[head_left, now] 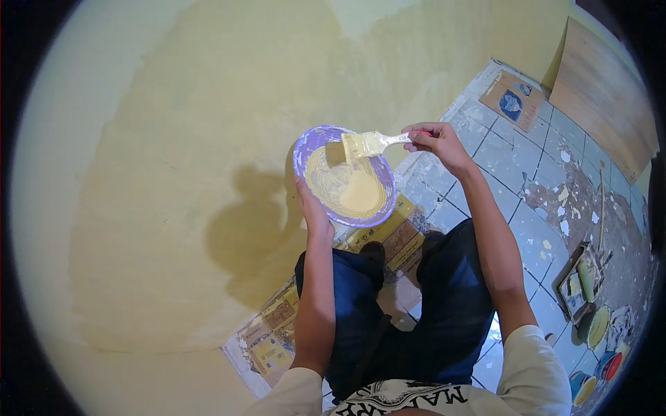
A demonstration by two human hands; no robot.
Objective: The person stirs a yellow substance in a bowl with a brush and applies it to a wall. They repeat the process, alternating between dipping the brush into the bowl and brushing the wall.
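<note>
A purple bowl [303, 158], tilted toward me, has pale yellow paint [362, 192] pooled in its lower part and smeared up its inner sides. My left hand [311, 208] grips its rim at the lower left. Over the upper part of the bowl, a flat paintbrush [365, 144] coated in yellow points left. Its white and red handle is pinched in my right hand [437, 143]. The bristles cast a shadow inside the bowl. Beside my left hand is a wall [159, 180] with a large darker yellow painted patch.
Flattened cardboard [277, 347] lies along the wall's foot, under my feet. On the tiled floor at right are a paint tray [572, 295] with a roller [587, 277], and several paint containers [598, 326]. A brown board [600, 97] leans at upper right.
</note>
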